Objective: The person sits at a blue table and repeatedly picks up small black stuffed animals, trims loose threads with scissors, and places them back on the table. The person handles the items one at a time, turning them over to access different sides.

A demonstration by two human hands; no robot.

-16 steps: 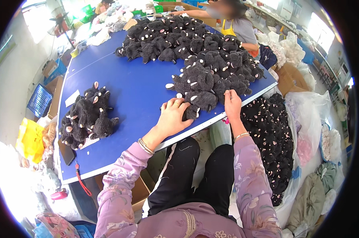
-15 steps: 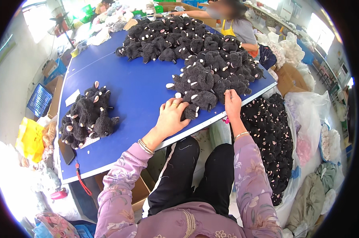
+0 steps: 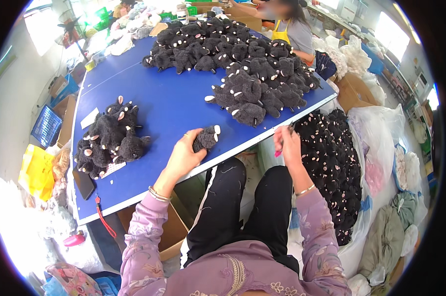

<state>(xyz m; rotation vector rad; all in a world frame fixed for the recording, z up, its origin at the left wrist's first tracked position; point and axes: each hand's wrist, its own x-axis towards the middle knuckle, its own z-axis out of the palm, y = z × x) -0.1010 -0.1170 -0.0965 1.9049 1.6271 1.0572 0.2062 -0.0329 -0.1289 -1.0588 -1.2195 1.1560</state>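
Note:
My left hand [image 3: 182,154] is closed round a small black plush toy [image 3: 206,139] with pale tips, close to the front edge of the blue table [image 3: 154,103]. In my right hand [image 3: 289,147], just off that edge, is a small tool [image 3: 278,153] with a pink end and a dark tip; its exact kind is too small to make out. Beyond both hands spreads a large heap of black plush toys [image 3: 242,91]. A smaller heap of the same toys [image 3: 109,135] lies on the table's left side.
A phone [image 3: 83,184] and a red strap [image 3: 103,221] lie at the near left corner. Right of my legs is a large bag of black and pink plush pieces [image 3: 334,172]. A co-worker [image 3: 297,32] in a yellow apron is at the far right side.
My left hand has drawn the plush toy left, away from the large heap. My right hand has moved off the heap to the table's edge, and the small tool now shows more.

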